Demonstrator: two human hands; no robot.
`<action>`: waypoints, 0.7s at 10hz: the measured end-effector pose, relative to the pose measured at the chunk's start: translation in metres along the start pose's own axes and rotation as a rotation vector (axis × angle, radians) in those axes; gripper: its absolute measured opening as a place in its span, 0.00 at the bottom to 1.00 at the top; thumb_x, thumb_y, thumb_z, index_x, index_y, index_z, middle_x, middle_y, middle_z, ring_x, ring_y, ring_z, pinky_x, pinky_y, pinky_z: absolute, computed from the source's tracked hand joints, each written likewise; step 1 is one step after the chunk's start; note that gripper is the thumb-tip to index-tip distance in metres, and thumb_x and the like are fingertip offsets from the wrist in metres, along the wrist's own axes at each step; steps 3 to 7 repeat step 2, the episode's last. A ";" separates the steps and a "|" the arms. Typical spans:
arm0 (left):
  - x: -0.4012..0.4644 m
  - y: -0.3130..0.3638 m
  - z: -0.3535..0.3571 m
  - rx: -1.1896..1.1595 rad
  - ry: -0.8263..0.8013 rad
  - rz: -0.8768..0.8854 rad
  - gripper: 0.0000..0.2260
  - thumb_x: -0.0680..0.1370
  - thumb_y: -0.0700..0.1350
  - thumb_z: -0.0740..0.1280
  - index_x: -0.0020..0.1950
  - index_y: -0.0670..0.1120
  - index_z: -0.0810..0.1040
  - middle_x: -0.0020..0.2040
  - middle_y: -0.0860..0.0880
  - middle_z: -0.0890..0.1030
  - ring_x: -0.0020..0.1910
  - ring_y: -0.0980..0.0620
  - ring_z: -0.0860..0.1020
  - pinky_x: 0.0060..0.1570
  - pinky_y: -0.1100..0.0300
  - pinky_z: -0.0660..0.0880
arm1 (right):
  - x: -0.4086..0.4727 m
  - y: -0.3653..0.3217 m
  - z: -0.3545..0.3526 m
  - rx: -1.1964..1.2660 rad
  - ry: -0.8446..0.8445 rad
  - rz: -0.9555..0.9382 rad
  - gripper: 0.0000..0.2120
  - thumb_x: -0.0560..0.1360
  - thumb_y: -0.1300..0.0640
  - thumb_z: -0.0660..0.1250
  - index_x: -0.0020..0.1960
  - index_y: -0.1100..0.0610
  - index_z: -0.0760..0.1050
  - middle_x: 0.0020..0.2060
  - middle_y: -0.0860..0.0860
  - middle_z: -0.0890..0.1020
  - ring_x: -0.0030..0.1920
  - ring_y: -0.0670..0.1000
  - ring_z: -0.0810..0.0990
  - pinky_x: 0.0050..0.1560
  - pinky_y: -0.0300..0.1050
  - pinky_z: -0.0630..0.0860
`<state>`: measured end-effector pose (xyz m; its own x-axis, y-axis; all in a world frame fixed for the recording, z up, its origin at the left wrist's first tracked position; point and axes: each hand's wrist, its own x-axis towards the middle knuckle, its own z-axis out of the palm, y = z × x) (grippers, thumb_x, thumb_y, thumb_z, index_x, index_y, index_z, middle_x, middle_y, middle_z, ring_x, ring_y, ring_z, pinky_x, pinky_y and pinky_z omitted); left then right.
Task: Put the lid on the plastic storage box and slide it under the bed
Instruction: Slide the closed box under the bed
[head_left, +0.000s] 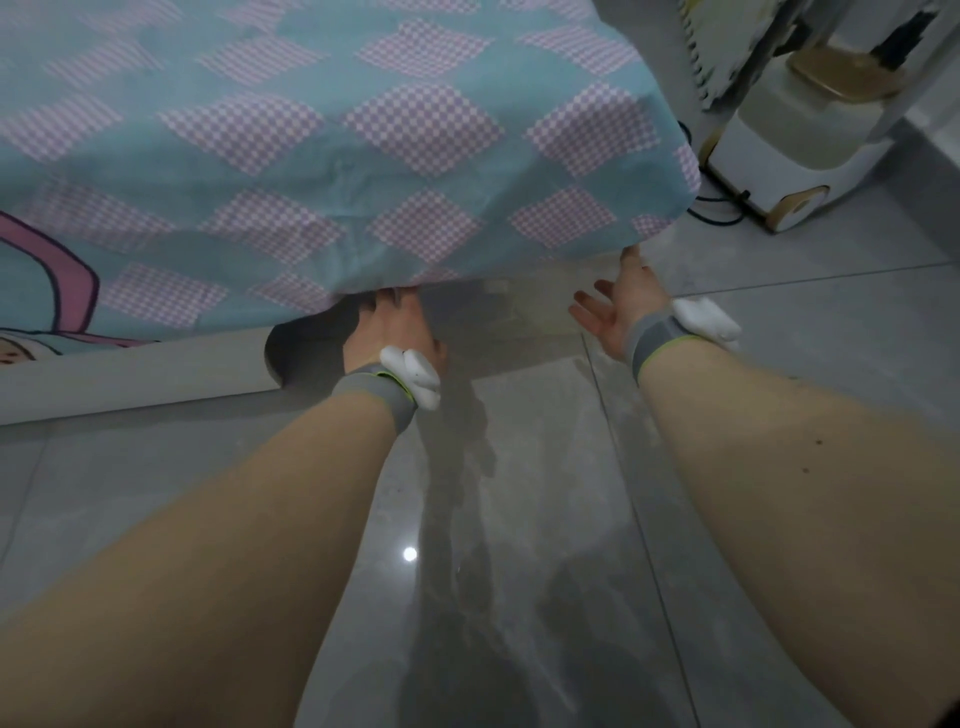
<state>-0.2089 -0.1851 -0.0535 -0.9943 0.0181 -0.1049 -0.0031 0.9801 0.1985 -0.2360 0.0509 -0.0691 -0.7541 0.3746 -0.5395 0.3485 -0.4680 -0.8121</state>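
Note:
The translucent plastic storage box (504, 325), lid on, sits on the floor mostly beneath the bed (337, 156); only its blurred near end shows below the hanging sheet. My left hand (397, 332) lies flat against the box's left front, fingers stretched out and their tips hidden under the sheet. My right hand (618, 306) is at the box's right side, palm turned inward with fingers spread and holding nothing; one fingertip touches the sheet's hem. Both wrists wear grey bands with white tags.
A teal sheet with purple checked diamonds drapes over the bed edge. A grey bed base rail (130, 376) runs along the left, with a dark gap (306, 340) beside it. A white appliance (779, 156) and its black cable (719, 213) stand at the back right on glossy grey tiles.

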 end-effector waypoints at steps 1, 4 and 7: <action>-0.024 -0.013 -0.029 -0.008 -0.127 -0.023 0.36 0.74 0.51 0.65 0.77 0.44 0.51 0.73 0.36 0.62 0.69 0.35 0.66 0.64 0.45 0.68 | -0.042 0.000 -0.003 -0.033 0.054 0.183 0.31 0.78 0.34 0.51 0.76 0.49 0.58 0.68 0.57 0.73 0.60 0.60 0.78 0.57 0.56 0.78; -0.032 -0.016 -0.029 -0.015 -0.111 -0.001 0.28 0.76 0.50 0.62 0.73 0.43 0.58 0.68 0.36 0.67 0.62 0.35 0.72 0.53 0.47 0.72 | -0.053 0.004 -0.019 -0.107 0.047 0.210 0.33 0.77 0.33 0.50 0.74 0.51 0.63 0.65 0.57 0.75 0.58 0.59 0.79 0.50 0.52 0.78; -0.032 -0.016 -0.029 -0.015 -0.111 -0.001 0.28 0.76 0.50 0.62 0.73 0.43 0.58 0.68 0.36 0.67 0.62 0.35 0.72 0.53 0.47 0.72 | -0.053 0.004 -0.019 -0.107 0.047 0.210 0.33 0.77 0.33 0.50 0.74 0.51 0.63 0.65 0.57 0.75 0.58 0.59 0.79 0.50 0.52 0.78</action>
